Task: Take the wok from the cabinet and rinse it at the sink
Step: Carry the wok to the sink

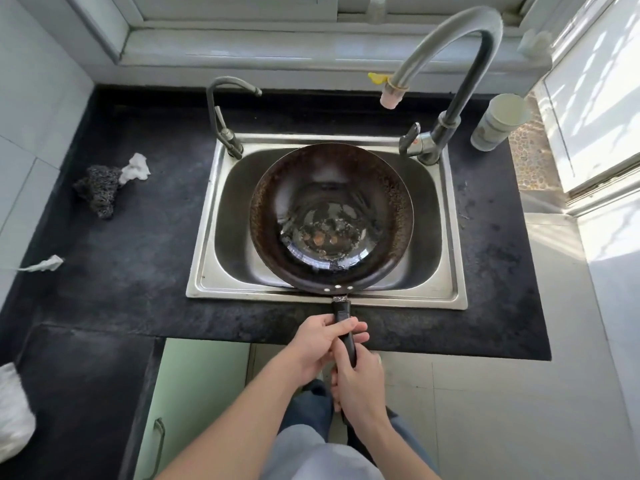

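Observation:
A dark round wok (pixel 331 188) sits in the steel sink (pixel 446 237), its long black handle (pixel 342 311) sticking out over the front counter edge toward me. A little water and some brownish specks lie in its bottom. My left hand (pixel 320 341) grips the handle from the left, fingers wrapped over it. My right hand (pixel 360 386) grips the handle's near end, just behind the left. The tall grey faucet (pixel 453 53) arches over the sink's right rear, its spout (pixel 392 95) above the wok's far rim. No water runs from it.
A smaller tap (pixel 221 112) stands at the sink's left rear. On the black counter (pixel 138 254) lie a steel scourer (pixel 98 188) and crumpled tissue (pixel 136 169). A white cup (pixel 498 121) stands at the right. A green cabinet door (pixel 194 393) is below.

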A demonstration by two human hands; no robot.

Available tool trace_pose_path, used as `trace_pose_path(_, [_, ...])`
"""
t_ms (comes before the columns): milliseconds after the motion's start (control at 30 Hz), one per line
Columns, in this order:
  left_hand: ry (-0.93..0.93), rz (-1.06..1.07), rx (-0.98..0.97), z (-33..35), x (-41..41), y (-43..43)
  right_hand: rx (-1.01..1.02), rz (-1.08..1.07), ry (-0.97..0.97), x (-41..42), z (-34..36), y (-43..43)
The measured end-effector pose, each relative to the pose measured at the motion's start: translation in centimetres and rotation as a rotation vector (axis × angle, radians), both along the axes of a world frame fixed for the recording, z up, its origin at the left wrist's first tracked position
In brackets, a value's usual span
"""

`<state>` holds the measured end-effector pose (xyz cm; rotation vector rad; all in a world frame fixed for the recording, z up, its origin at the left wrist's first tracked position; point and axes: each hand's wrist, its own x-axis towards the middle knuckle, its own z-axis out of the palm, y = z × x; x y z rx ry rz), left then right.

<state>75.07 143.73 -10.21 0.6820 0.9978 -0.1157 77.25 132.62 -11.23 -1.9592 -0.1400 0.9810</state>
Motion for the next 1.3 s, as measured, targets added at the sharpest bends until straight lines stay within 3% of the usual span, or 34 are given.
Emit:
trace_pose_path(600, [-0.020,-0.098,-0.071,-1.1,-0.4,1.7,0.044,-0.167,0.114,-1.3,-0.3,2.1])
trace_pose_path(933, [0.007,-0.107,-0.009,-1.8,-0.4,2.6,-0.024,-0.095,-0.008,-0.4,-1.2,3.7])
trace_pose_path(1133, [-0.006,-0.143,0.017,-1.9,-0.4,3.0,-0.006,-0.112,0.027,-0.6,-1.3,4.0])
trace_pose_path(1300, [-0.020,-0.084,0.045,-1.9,-0.2,2.8,-0.077,0.084,0.105,1.5,-0.4,3.0])
